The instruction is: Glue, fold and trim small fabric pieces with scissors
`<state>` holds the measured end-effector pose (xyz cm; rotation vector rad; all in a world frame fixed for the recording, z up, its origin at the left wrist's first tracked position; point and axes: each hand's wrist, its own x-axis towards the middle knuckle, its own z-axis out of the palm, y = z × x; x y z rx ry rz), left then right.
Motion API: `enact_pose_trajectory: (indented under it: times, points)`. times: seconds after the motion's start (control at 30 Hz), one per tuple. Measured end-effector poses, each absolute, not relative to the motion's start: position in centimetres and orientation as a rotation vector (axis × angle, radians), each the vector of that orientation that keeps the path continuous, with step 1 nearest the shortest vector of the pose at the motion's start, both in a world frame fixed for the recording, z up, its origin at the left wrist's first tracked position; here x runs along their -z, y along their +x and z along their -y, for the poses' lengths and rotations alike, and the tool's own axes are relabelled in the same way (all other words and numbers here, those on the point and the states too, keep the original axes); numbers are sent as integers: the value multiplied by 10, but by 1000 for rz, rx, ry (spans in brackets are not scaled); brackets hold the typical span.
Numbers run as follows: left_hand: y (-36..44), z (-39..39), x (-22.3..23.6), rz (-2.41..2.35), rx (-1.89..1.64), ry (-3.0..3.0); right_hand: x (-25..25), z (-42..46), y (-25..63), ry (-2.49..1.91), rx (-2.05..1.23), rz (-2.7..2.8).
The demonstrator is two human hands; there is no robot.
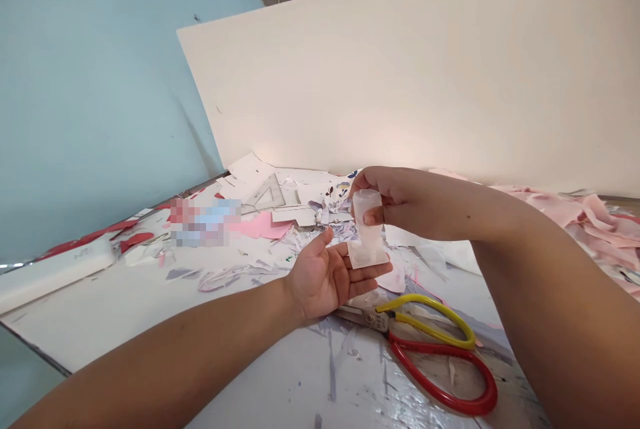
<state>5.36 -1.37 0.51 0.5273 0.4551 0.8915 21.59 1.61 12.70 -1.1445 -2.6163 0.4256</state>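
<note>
In the head view, the right hand (400,199) pinches a cloudy white piece (369,244) upright against the left hand's spread fingers, that left hand (325,280) turned palm up. Scissors (381,320) lie on the table (280,376) just beside it.

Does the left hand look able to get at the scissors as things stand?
Likely yes: the left hand is open near the scissors, and nothing covers their handles. The translucent piece held by the right hand overlaps the left fingers in view, but probably would not block the way.
</note>
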Motion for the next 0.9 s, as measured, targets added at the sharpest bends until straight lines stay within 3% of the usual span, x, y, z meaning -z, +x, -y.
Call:
enact_pose_trajectory:
  times: [0.9]
  points:
    - [50,13,-1,-418,-893,530,-133,-17,221,-1175,-456,2624]
